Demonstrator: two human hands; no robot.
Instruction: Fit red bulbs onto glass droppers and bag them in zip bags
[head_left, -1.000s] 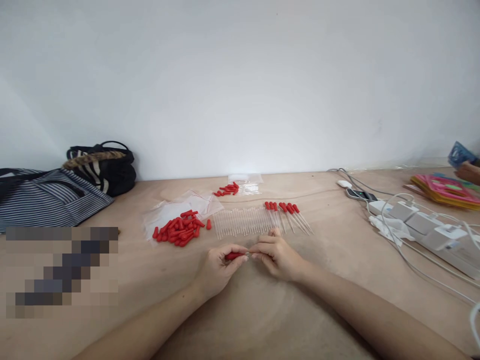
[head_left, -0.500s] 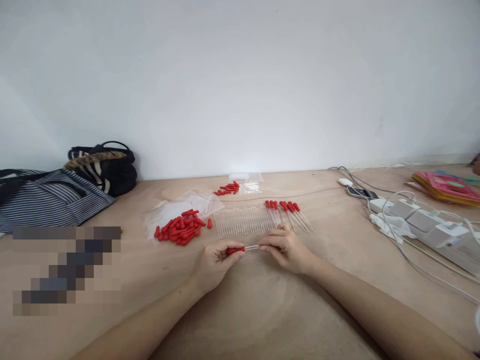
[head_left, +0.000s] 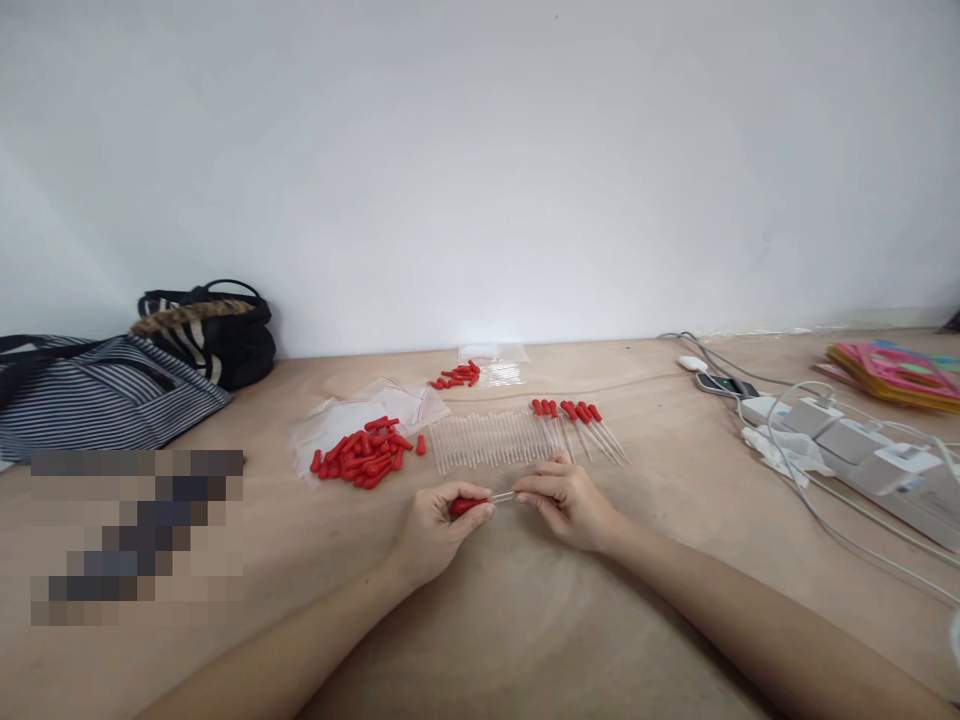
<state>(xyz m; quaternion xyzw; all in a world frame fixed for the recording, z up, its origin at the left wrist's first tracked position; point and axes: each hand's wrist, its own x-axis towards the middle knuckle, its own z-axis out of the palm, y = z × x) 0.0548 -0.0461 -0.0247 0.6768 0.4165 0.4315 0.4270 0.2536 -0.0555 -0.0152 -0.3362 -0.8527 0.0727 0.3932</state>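
My left hand [head_left: 439,525] pinches a red rubber dropper bulb [head_left: 466,506] between thumb and fingers. A clear glass pipette tube [head_left: 504,496] runs from the bulb's mouth to my right hand [head_left: 566,500], whose fingers are closed on it. How deep the tube sits in the bulb is hidden by my fingers. Behind my hands lies a row of bare clear tubes [head_left: 480,441]. At its right end several droppers [head_left: 592,432] lie with red bulbs on them. To the left is a heap of loose red bulbs [head_left: 360,455], with a single bulb [head_left: 421,445] beside it.
Plastic zip bags [head_left: 409,402] lie behind the heap. Farther back are small red bulbs [head_left: 459,375] and thin tubes [head_left: 501,373]. A power strip [head_left: 862,450] with chargers and cables occupies the right side, near coloured sheets [head_left: 892,372]. Bags [head_left: 120,395] stand at the left.
Both hands stay in nearly the same place. My left fingertips have moved slightly forward over the bulb's mouth, and a shorter stretch of tube shows between my hands.
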